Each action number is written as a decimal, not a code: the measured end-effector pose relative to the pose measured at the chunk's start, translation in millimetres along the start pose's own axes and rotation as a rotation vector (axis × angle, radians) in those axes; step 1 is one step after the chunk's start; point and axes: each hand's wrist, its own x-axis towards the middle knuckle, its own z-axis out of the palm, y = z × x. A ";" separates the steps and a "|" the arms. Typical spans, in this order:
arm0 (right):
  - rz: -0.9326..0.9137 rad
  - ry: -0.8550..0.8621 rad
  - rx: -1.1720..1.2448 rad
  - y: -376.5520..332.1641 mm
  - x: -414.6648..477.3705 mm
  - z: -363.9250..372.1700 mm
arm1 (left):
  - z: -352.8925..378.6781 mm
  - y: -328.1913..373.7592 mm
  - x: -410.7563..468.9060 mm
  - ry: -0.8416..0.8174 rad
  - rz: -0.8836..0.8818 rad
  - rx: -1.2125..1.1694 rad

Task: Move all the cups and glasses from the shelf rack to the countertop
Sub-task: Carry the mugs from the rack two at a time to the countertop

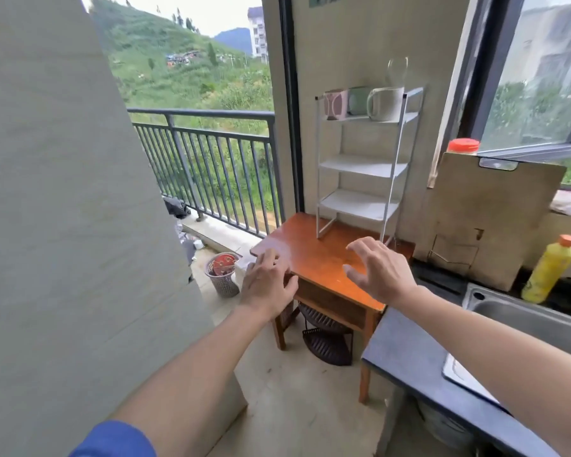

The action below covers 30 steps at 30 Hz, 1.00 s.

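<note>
A white shelf rack (pixel 360 166) stands on a small orange wooden table (pixel 314 258). Its top shelf carries a pink cup (pixel 335 103), a green cup (pixel 358 100) and a white mug (pixel 384 103), all lying on their sides. A clear glass (pixel 397 71) stands upright behind the mug. The two lower shelves are bare. My left hand (pixel 267 285) hovers over the table's front left corner, fingers spread, holding nothing. My right hand (pixel 379 270) hangs open above the table's front right, below the rack. The dark countertop (pixel 406 354) runs along the right.
A steel sink (pixel 524 318) sits in the countertop, with a yellow bottle (pixel 549 270) and a leaning cutting board (pixel 485 222) behind it. A grey wall panel fills the left. A balcony railing (pixel 211 166), a plastic basket (pixel 223 275) and a dark rack under the table (pixel 327 338) lie ahead.
</note>
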 end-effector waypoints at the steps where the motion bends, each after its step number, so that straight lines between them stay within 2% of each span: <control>1: 0.001 0.001 -0.003 6.1 17.6 2.3 | 1.3 -3.5 17.8 0.002 0.010 -0.002; 11: 0.075 0.070 -0.040 62.6 198.5 17.6 | 27.8 -46.5 210.7 0.107 0.034 -0.138; 20: 0.295 0.291 -0.171 112.4 331.4 13.5 | 54.6 -69.4 401.6 0.169 0.223 -0.232; 30: 0.590 0.484 -0.345 165.8 419.1 -18.2 | 64.9 -24.4 562.1 0.216 0.337 -0.357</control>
